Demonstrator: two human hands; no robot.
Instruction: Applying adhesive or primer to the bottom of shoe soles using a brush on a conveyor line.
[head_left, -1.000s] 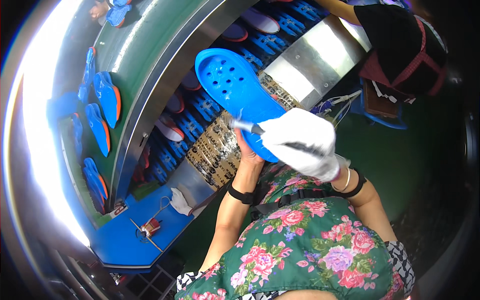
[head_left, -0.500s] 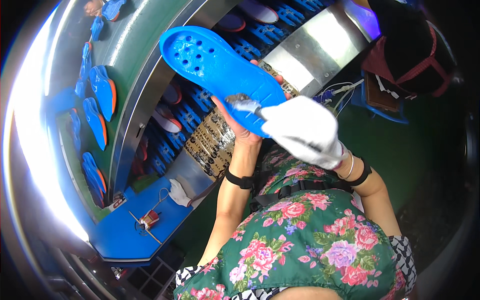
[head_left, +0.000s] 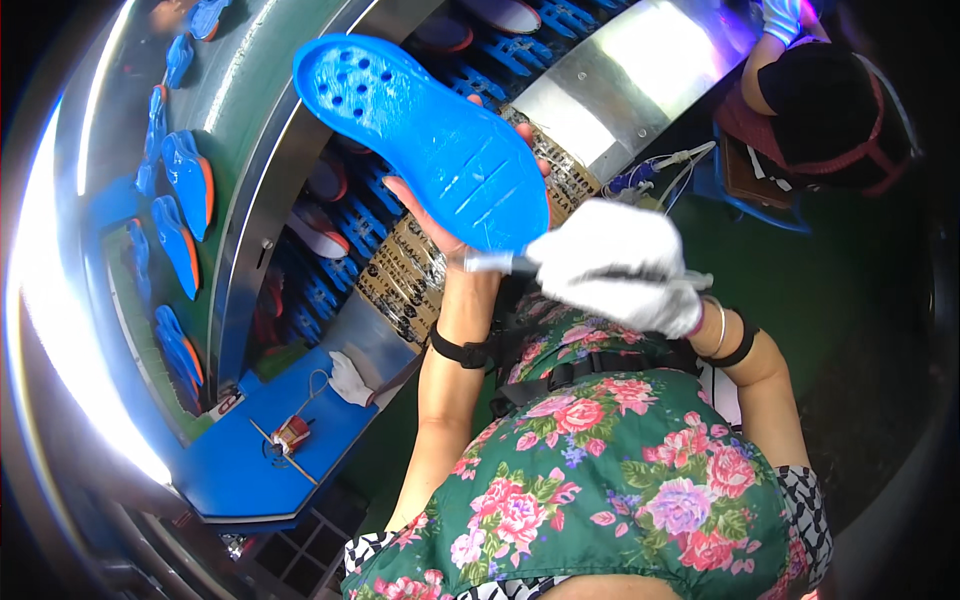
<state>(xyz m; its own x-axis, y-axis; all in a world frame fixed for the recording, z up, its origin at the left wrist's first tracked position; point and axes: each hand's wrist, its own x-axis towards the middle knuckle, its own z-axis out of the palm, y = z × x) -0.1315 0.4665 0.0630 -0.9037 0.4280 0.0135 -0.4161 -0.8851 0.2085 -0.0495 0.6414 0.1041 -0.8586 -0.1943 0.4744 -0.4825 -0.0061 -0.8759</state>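
Note:
A blue shoe sole (head_left: 425,140) lies face up across my bare left hand (head_left: 428,210), whose fingers curl round both its edges. Its inner face looks wet and shiny, with several small holes at one end and grooves at the other. In a white glove, my right hand (head_left: 615,265) is closed round a brush (head_left: 500,262). The brush's head is blurred by motion. It sits just past the grooved end of the sole, near my left wrist.
On the green conveyor belt (head_left: 235,85) at left lie several blue soles with orange edges (head_left: 188,185). A rack below it holds shoes. A blue table (head_left: 240,455) carries a red container (head_left: 292,434) and a white glove (head_left: 350,380). Another person (head_left: 815,95) sits at upper right.
My right hand has drawn the brush off the sole's inner face, past its near end. My left hand has shifted the sole slightly left and turned it. A co-worker's gloved hand shows at upper right.

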